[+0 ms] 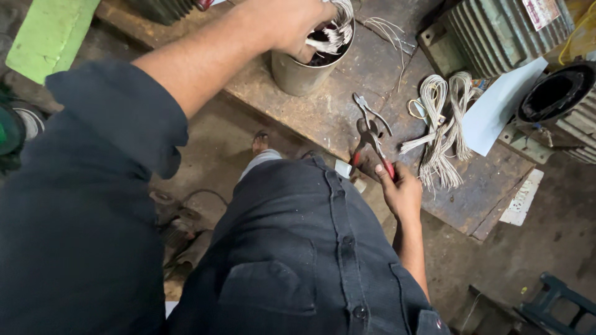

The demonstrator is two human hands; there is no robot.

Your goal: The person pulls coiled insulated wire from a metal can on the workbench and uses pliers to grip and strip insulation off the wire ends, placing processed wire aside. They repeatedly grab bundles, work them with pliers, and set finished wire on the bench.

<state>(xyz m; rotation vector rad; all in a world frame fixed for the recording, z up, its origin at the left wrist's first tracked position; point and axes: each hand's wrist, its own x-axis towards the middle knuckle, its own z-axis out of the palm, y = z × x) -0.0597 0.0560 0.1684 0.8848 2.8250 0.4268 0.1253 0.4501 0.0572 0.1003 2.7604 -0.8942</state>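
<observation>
My left hand (292, 25) reaches into a grey metal can (301, 74) on the worn wooden bench (335, 118) and closes on a bunch of thin white strips (332, 34) that stick out of it. My right hand (400, 192) rests at the bench's near edge and grips red-handled pliers (370, 149), whose jaws point up the bench. A second small pair of metal pliers (371, 110) lies just beyond them. To the right of my right hand lies a bundle of pale looped wires (441, 124) with loose ends.
Ribbed motor housings stand at the top right (503, 31) and the right edge (559, 99), with a white sheet of paper (496, 105) between them. A green block (49, 37) is at the top left. My sandalled foot (261, 142) is on the floor, and a blue stool (552, 301) stands at the bottom right.
</observation>
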